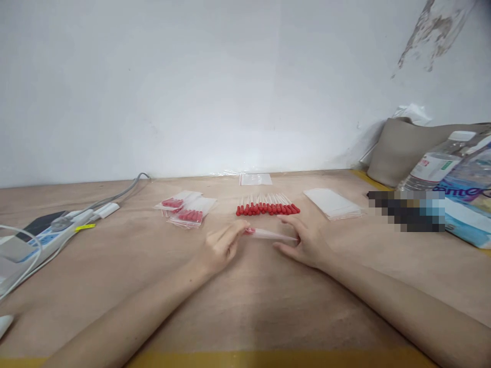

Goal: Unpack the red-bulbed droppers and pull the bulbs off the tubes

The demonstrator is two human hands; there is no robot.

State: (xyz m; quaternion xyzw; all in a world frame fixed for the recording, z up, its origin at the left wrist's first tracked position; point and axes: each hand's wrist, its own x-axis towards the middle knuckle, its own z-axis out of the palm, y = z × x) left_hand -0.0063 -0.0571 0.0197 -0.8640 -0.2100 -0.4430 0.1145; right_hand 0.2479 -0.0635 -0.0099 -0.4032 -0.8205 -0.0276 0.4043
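My left hand [221,246] pinches the red-tipped end of a small clear plastic bag [270,234] that lies between both hands on the wooden table [245,301]. My right hand [303,243] grips the bag's other end with thumb and fingers. Just beyond the hands lies a row of several red-tipped clear tubes [267,206]. Filled bags with red-tipped tubes [186,208] are piled at the left. A stack of flat clear bags [333,203] sits to the right of the row.
A white power strip with cables [57,231] lies at the far left. A single clear bag [255,179] rests by the wall. At the right stand a beige bag [406,148], a water bottle [435,166] and a blue packet [466,214].
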